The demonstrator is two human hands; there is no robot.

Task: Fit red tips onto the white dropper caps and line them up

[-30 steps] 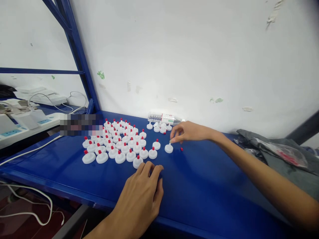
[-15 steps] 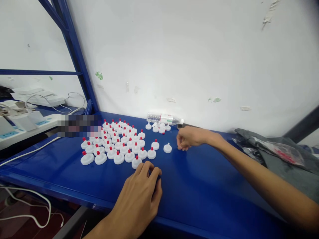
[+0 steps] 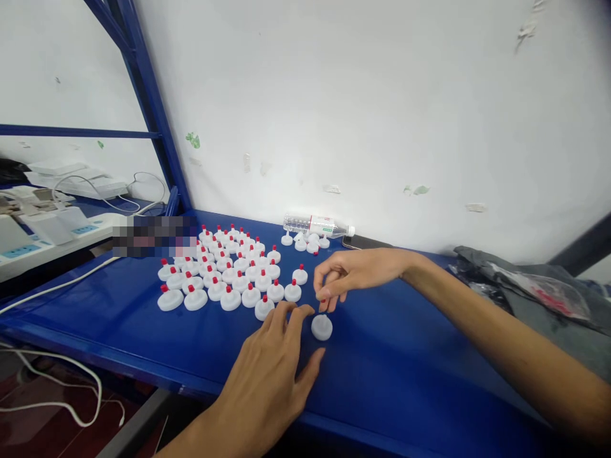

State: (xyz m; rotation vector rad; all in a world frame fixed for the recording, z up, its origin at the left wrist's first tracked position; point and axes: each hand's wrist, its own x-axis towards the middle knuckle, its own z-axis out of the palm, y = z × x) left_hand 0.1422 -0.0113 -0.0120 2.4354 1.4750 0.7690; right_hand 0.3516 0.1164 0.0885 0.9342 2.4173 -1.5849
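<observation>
On the blue table (image 3: 382, 369), a round white spout lid (image 3: 321, 328) without a red tip lies between my hands. My left hand (image 3: 274, 359) rests at its left with thumb and fingers spread around it, not visibly touching. Just above the lid's spout, my right hand (image 3: 341, 277) pinches a small red cap (image 3: 323, 301) between thumb and fingertips. Left of my hands stand several white lids (image 3: 231, 299) with red caps on their spouts. Bare white lids (image 3: 300, 243) are heaped farther back, with one loose red piece (image 3: 316, 254) before them.
A clear plastic bottle (image 3: 322, 226) lies against the wall, beside a dark phone (image 3: 366, 242). Grey plastic bags (image 3: 568, 331) and a clear bag of red pieces (image 3: 556, 296) are at the right. A white power strip (image 3: 102, 229) with cables is at the left.
My right hand has come left and nearer, with the red cap now showing in its fingers. The bare lid has moved nearer to me. My left hand has spread its fingers.
</observation>
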